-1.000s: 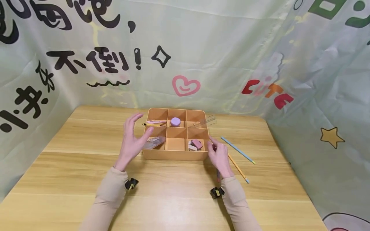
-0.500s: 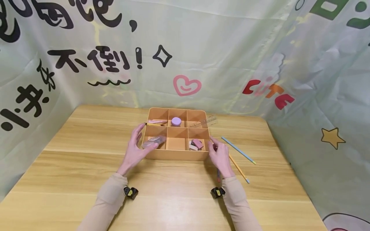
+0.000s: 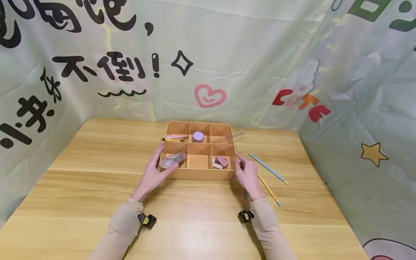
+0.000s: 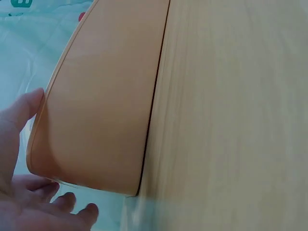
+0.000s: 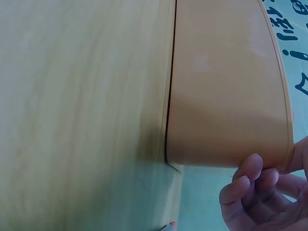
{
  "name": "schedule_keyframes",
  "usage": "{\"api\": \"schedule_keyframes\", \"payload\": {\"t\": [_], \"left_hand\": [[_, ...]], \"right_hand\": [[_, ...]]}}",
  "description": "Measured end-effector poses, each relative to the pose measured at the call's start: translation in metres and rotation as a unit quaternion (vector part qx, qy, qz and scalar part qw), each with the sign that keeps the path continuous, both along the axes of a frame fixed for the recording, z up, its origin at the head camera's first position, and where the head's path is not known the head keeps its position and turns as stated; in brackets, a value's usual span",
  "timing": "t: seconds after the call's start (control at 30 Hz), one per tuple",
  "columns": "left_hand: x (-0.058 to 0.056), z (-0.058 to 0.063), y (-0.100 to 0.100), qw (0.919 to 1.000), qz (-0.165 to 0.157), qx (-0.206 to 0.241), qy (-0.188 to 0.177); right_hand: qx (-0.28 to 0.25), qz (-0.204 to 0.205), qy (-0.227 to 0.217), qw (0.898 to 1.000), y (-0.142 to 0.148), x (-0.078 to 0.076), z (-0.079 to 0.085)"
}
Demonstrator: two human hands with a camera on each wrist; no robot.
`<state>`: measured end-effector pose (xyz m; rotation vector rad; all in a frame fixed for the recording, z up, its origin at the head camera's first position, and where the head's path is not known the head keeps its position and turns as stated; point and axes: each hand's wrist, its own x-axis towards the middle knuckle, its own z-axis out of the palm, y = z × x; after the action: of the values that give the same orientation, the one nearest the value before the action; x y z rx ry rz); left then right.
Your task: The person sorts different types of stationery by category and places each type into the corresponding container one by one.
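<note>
A six-compartment orange storage box (image 3: 198,174) stands on the table. At its front left corner my left hand (image 3: 152,177) grips the box, thumb over the rim and fingers along the side. My right hand (image 3: 247,177) holds the front right corner, with fingers curled against the side wall in the right wrist view. A clear plastic case (image 3: 173,160) lies in the front left compartment, several erasers (image 3: 221,162) in the front right. Behind are a yellow pencil (image 3: 173,140), a pink pen-like item (image 3: 177,136), a purple round-lidded item (image 3: 198,136) and a clear ruler (image 3: 232,135).
Right of the box, a blue pencil (image 3: 268,169) and a yellow pencil (image 3: 269,190) lie on the wooden table (image 3: 195,224). Another pencil (image 3: 246,197) shows partly beside the right wrist. A printed cloth (image 3: 247,65) hangs behind the table and along its sides.
My left hand has come down from above the left compartments onto the box's front left corner. The clear case looks slightly shifted in its compartment. The right hand stays at its corner.
</note>
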<state>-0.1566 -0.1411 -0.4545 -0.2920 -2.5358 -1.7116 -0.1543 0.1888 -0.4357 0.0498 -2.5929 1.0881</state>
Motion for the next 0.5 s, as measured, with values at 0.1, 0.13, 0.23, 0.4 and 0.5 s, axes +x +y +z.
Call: {"api": "schedule_keyframes", "payload": {"t": [0.1, 0.13, 0.23, 0.4, 0.5], "left_hand": [[-0.001, 0.001, -0.001, 0.9994, -0.004, -0.031, -0.014], [-0.001, 0.002, -0.001, 0.9988, -0.006, -0.044, -0.019], [0.000, 0.004, -0.002, 0.9970, -0.015, -0.068, -0.033], [0.001, 0.007, -0.002, 0.9948, -0.031, -0.083, -0.051], [0.002, 0.007, -0.002, 0.9945, -0.036, -0.080, -0.057]], "right_hand": [[0.006, 0.003, -0.001, 1.000, 0.000, -0.001, 0.000], [0.006, 0.007, 0.000, 1.000, 0.000, -0.001, 0.001], [0.008, 0.031, -0.010, 0.999, 0.004, -0.002, 0.003], [0.002, 0.082, -0.057, 0.995, 0.019, -0.003, 0.013], [0.003, 0.091, -0.082, 0.993, 0.033, -0.006, 0.021]]}}
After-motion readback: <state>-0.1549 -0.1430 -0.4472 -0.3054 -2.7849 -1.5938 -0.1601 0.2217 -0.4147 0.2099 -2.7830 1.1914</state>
